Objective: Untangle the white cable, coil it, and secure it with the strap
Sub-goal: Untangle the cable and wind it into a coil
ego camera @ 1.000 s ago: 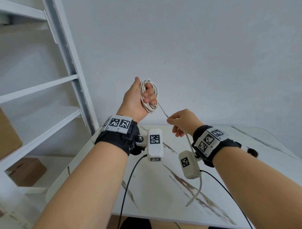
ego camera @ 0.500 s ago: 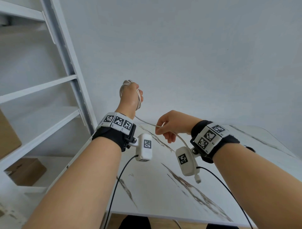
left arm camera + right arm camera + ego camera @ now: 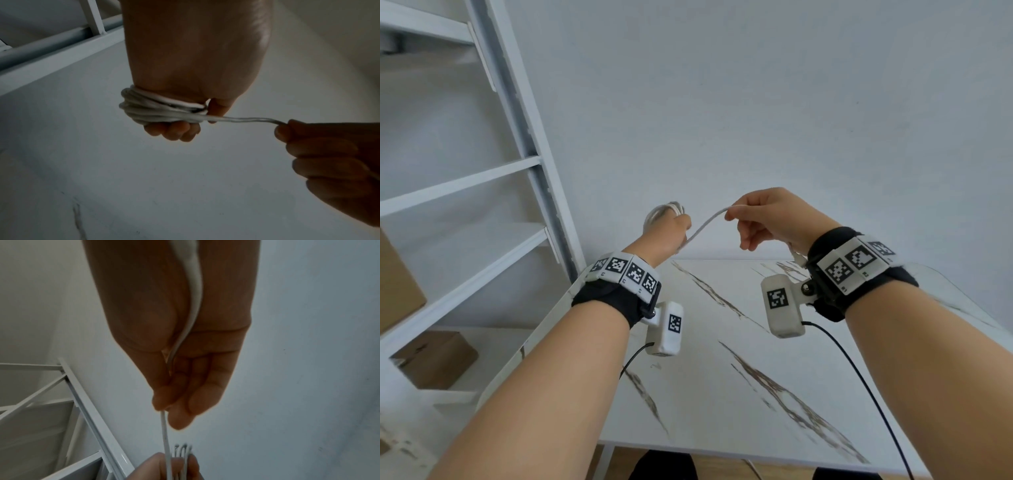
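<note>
The white cable is wound in several loops around my left hand, whose fingers curl over the coil. A short free run of cable stretches right to my right hand, which pinches it between thumb and forefinger. The tail runs back along my right palm toward the wrist. Both hands are raised above the far edge of the table. No strap shows in any view.
A white marble-patterned table lies below my forearms. A white metal shelf rack stands at the left with cardboard boxes on its lower levels. A plain wall is behind. Black camera leads hang from my wrists.
My left hand has turned, so its back now faces me and the coil sits behind it. My right hand rose and carried the free cable up; the loose end no longer dangles over the table.
</note>
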A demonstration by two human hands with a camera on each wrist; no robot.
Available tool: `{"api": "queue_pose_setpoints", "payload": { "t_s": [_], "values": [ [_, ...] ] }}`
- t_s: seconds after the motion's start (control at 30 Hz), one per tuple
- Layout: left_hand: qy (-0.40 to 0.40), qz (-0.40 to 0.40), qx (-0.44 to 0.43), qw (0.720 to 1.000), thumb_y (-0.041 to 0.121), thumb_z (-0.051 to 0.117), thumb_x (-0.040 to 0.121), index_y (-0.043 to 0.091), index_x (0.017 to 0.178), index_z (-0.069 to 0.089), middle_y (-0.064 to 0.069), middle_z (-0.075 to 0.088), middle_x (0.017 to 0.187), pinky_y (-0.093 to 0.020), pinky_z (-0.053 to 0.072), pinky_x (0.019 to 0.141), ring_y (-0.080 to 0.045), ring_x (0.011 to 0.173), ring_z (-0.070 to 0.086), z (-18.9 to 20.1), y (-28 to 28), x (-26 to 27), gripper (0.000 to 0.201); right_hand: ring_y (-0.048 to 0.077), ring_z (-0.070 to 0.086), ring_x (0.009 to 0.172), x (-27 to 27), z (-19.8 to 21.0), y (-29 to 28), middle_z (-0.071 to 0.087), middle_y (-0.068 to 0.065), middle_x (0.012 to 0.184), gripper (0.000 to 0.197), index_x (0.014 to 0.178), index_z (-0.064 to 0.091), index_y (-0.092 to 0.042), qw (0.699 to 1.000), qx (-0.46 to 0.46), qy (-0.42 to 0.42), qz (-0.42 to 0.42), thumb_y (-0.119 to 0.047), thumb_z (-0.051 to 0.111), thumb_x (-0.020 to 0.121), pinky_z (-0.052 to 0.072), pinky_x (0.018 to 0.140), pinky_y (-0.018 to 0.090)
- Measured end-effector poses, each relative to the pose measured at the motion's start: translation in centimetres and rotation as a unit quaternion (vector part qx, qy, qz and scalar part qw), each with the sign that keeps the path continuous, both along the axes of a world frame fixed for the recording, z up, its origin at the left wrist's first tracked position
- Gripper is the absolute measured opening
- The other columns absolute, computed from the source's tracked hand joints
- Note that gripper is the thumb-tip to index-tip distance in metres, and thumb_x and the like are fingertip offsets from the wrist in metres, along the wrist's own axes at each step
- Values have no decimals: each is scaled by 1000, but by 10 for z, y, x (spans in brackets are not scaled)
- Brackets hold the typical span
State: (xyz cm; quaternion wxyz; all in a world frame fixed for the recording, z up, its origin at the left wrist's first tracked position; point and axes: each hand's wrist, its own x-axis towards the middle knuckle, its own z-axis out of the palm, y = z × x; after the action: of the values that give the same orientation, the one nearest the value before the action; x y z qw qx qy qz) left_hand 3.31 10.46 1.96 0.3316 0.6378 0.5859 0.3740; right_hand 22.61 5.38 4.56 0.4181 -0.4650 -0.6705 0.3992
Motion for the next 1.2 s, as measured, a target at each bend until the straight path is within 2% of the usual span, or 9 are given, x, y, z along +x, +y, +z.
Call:
{"api": "queue_pose_setpoints", "payload": {
  "t_s": [0.07,0.13,0.23,0.33,0.6,0.77,0.97,1.1,1.2],
  "values": [
    [1,-35,-39,999,17,39,93,11,76,45,-5,44,60,-21,31,45,-15,47,38,0,-4,7,20,23,64,59,-1,0,0,63,9,65,22,98,67,6,1000,21,1,-20,-14,57,95,56,61,31],
    [5,-84,-75,994,36,36,98,11,80,47,-4,42,57,-23,28,45,-15,43,34,0,-8,11,32,19,63,57,-3,0,2,62,7,63,20,95,70,4,997,50,6,-58,-14,61,92,54,59,30],
    [56,-124,-85,987,65,23,94,12,80,51,1,43,52,-27,31,52,-15,44,36,-2,-13,11,61,15,57,50,1,-1,6,58,5,57,18,87,72,-1,987,102,14,-124,-19,72,84,49,53,27],
    [43,-153,-94,983,75,22,88,12,80,51,1,42,54,-26,33,51,-15,45,36,2,-19,9,69,12,46,46,5,-3,8,52,2,55,20,81,73,-7,976,133,-5,-172,-26,77,79,40,48,20],
    [-73,-252,-160,952,45,42,98,16,64,46,1,30,48,-19,19,37,-9,35,23,14,-23,8,45,12,52,57,10,-11,13,61,2,68,13,87,76,-12,974,131,0,-184,-24,74,83,46,58,26],
    [-122,-257,-130,950,46,37,99,16,61,44,1,26,45,-25,14,44,-12,35,19,19,-27,6,48,11,53,59,8,-19,13,65,6,75,15,94,77,-9,977,127,28,-168,-21,71,86,43,50,11],
    [-236,-271,-132,924,44,36,99,16,59,40,3,23,40,-26,17,45,-11,31,18,19,-26,4,50,11,51,62,-2,-32,17,64,-1,76,19,106,73,-18,986,96,-69,-120,-17,58,95,40,50,7],
    [-325,-275,-141,894,44,34,100,17,57,37,5,23,37,-22,21,41,-8,29,19,19,-27,5,51,13,59,65,-9,-34,16,63,-2,77,23,111,71,-11,989,83,-41,-117,-9,55,95,57,66,24],
    [-392,-265,-141,869,43,36,100,18,56,37,5,23,36,-21,21,39,-8,27,20,20,-27,7,51,21,63,71,-14,-36,13,64,10,79,22,108,70,4,994,42,48,-88,-3,54,95,61,76,32]
  ]
}}
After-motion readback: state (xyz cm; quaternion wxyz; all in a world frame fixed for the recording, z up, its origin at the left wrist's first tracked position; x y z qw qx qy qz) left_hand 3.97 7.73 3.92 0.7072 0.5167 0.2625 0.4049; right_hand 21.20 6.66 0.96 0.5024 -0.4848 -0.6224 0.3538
